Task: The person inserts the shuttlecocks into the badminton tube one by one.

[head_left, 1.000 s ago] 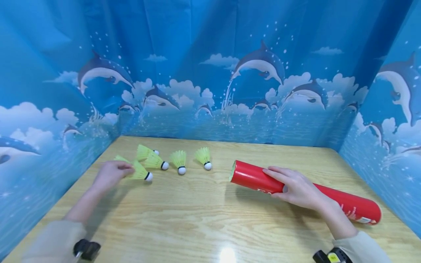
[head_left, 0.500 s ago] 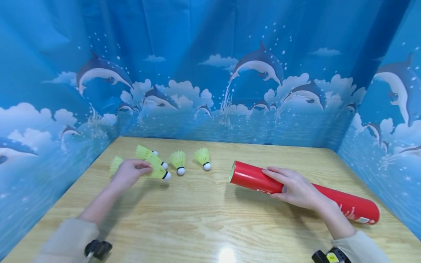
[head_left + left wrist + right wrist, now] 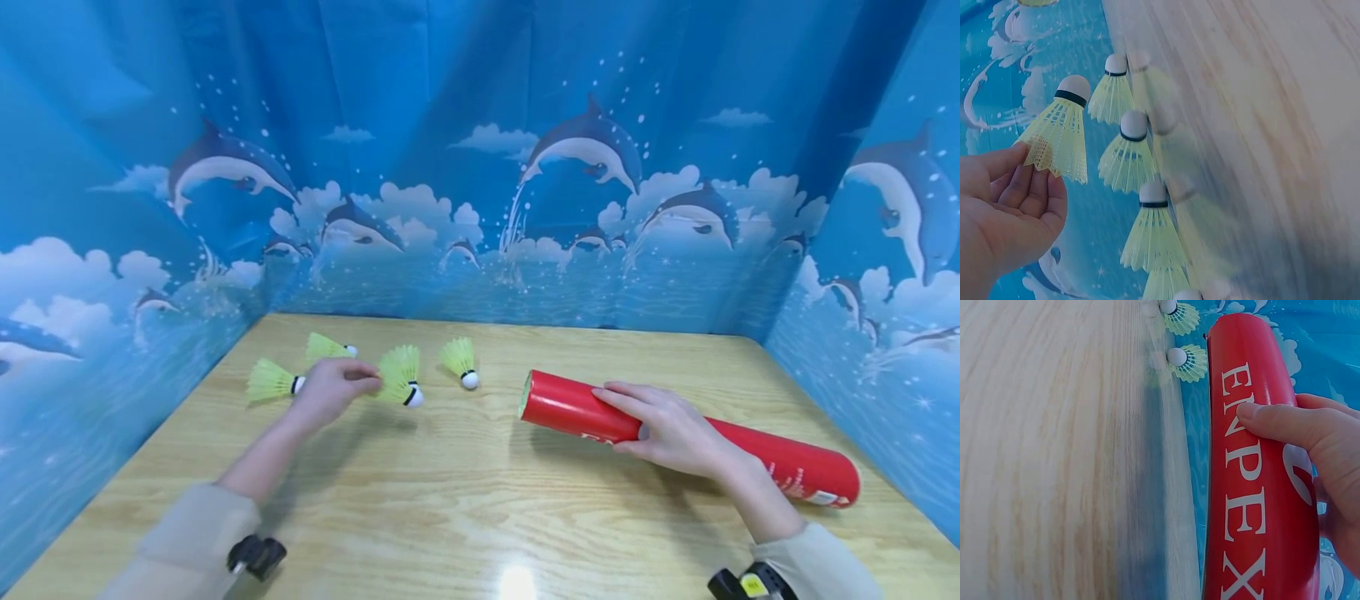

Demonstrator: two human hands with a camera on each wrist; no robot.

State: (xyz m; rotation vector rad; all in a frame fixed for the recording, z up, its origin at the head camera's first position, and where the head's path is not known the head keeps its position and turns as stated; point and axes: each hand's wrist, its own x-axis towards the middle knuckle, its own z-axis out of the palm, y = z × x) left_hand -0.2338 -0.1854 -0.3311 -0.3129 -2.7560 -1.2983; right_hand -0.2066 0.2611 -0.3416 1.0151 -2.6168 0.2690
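My left hand pinches the skirt edge of a yellow-green plastic shuttlecock between thumb and fingers. Its white cork points away from the hand, to the right in the head view. There the held shuttlecock overlaps another shuttlecock lying behind it. On the right, my right hand grips a long red shuttlecock tube, thumb on one side and fingers around the other. The tube's open end faces left and is tipped up off the table, while its far end lies low at the right. White lettering shows in the right wrist view.
More shuttlecocks lie along the back left of the wooden table: one at the left, one behind the left hand, and one further right. A blue dolphin-print curtain encloses the back and sides.
My left hand has carried the pinched shuttlecock rightward past the others, bringing the leftmost one into full view. The right hand and the tube have stayed nearly still.
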